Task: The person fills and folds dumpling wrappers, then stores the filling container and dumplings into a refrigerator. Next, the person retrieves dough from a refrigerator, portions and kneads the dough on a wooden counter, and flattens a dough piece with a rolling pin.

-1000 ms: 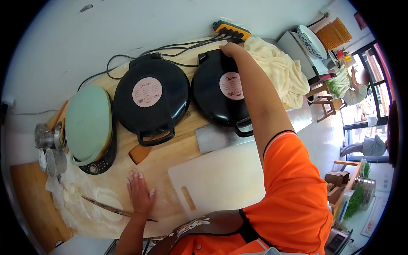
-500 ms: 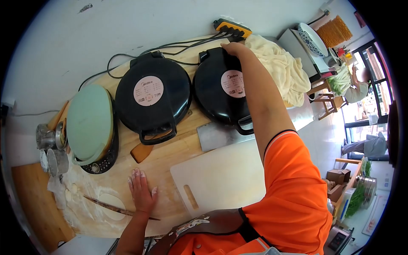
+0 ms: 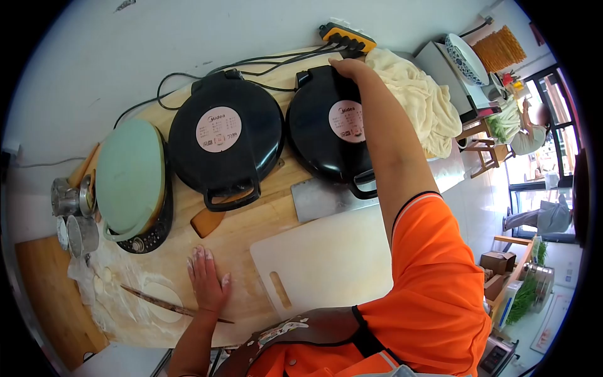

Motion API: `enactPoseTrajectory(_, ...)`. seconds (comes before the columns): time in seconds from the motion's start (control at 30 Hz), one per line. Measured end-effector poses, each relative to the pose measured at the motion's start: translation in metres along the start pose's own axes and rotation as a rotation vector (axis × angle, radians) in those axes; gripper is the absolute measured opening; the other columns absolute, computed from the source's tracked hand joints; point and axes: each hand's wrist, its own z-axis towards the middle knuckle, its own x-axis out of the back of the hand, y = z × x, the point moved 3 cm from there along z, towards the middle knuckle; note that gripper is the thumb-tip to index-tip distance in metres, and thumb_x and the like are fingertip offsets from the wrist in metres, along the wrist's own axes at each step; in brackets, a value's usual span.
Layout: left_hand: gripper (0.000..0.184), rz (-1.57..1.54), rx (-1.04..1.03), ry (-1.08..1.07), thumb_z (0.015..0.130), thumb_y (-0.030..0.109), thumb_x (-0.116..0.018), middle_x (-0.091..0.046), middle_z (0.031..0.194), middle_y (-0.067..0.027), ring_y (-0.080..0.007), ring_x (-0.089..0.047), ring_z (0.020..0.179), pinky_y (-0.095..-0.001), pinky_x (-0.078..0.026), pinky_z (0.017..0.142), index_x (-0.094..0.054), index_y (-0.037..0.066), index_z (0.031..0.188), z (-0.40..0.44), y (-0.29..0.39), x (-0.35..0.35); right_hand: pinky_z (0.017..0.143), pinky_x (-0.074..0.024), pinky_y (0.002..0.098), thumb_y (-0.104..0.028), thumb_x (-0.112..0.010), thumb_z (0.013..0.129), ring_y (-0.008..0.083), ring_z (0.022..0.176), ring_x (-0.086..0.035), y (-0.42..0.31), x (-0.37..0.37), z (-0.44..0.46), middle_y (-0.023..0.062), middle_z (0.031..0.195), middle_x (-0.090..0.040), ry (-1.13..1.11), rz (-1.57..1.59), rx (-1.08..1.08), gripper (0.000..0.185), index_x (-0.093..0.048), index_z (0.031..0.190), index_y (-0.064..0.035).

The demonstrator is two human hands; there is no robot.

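Note:
My left hand (image 3: 208, 283) lies flat on the floured wooden worktop, fingers stretched and dusted with flour. Beside it, a thin tapered rolling pin (image 3: 169, 305) rests across a flat round of dough (image 3: 155, 294). My right hand (image 3: 345, 67) is at the rear edge of the right black electric griddle (image 3: 314, 132), near its hinge; most of its fingers are hidden, so what they grip cannot be made out. The griddle's lid is down, and my forearm crosses its right side. A second black griddle (image 3: 251, 138) stands to its left, also closed.
A green-lidded electric pan (image 3: 130, 176) stands at the left, near metal canisters (image 3: 65, 198). A white cutting board (image 3: 326, 261), a metal sheet (image 3: 320, 198) and a wooden spatula (image 3: 206, 222) lie in front. Cloth (image 3: 418, 100) and a power strip (image 3: 347, 36) are behind. People are in the background.
The camera view shifts slightly. My left hand stays flat on the worktop, and my right hand stays at the back of the right griddle.

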Motion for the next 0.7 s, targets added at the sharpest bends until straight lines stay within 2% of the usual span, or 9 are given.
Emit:
enactPoseTrajectory(0.1, 0.079, 0.005, -0.002, 0.007, 0.081, 0.033, -0.062, -0.03, 0.156, -0.0257, -0.0417, -0.024, 0.147, -0.0571, -0.012, 0.12, -0.036, -0.004, 0.146, 0.0, -0.001, -0.001, 0.118, -0.0254, 0.0425, -0.057, -0.046, 0.097, 0.0342, 0.145, -0.033, -0.002, 0.0, 0.002, 0.0206, 0.152, -0.043, 0.006, -0.083, 0.043, 0.072, -0.049, 0.143, -0.0014)
enactPoseTrajectory(0.4, 0.08, 0.019, 0.01, -0.006, 0.08, 0.032, -0.063, -0.03, 0.156, -0.0256, -0.0417, -0.024, 0.147, -0.0569, -0.013, 0.12, -0.035, -0.004, 0.146, 0.001, -0.001, -0.002, 0.118, -0.0246, 0.041, -0.058, -0.048, 0.096, 0.033, 0.145, -0.034, 0.003, 0.004, -0.016, 0.0207, 0.152, -0.043, 0.014, 0.08, -0.02, 0.074, -0.05, 0.143, -0.0007)
enactPoseTrajectory(0.5, 0.08, 0.019, 0.01, -0.004, 0.08, 0.032, -0.063, -0.03, 0.156, -0.0255, -0.0416, -0.024, 0.147, -0.0567, -0.013, 0.12, -0.035, -0.004, 0.146, 0.001, 0.001, -0.001, 0.118, -0.024, 0.0404, -0.059, -0.047, 0.096, 0.0322, 0.146, -0.033, 0.008, 0.003, -0.008, 0.0205, 0.153, -0.042, -0.029, 0.11, 0.025, 0.075, -0.049, 0.144, -0.0009)
enactPoseTrajectory(0.6, 0.08, 0.021, -0.008, 0.017, 0.08, 0.031, -0.063, -0.03, 0.156, -0.0255, -0.0416, -0.024, 0.147, -0.0566, -0.013, 0.12, -0.035, -0.004, 0.146, 0.0, 0.001, -0.002, 0.12, -0.0206, 0.0394, -0.061, -0.045, 0.096, 0.0333, 0.147, -0.03, 0.009, 0.006, -0.014, 0.021, 0.153, -0.041, -0.032, 0.079, -0.008, 0.075, -0.049, 0.145, -0.0036)
enactPoseTrajectory(0.7, 0.079, 0.028, -0.011, 0.019, 0.08, 0.03, -0.063, -0.03, 0.155, -0.0256, -0.0416, -0.024, 0.147, -0.0566, -0.013, 0.12, -0.035, -0.004, 0.146, 0.0, -0.001, -0.003, 0.118, -0.0248, 0.0408, -0.069, -0.039, 0.094, 0.0343, 0.144, -0.036, 0.018, -0.002, -0.001, 0.0245, 0.151, -0.042, 0.14, -0.058, -0.019, 0.086, -0.05, 0.142, 0.0016)
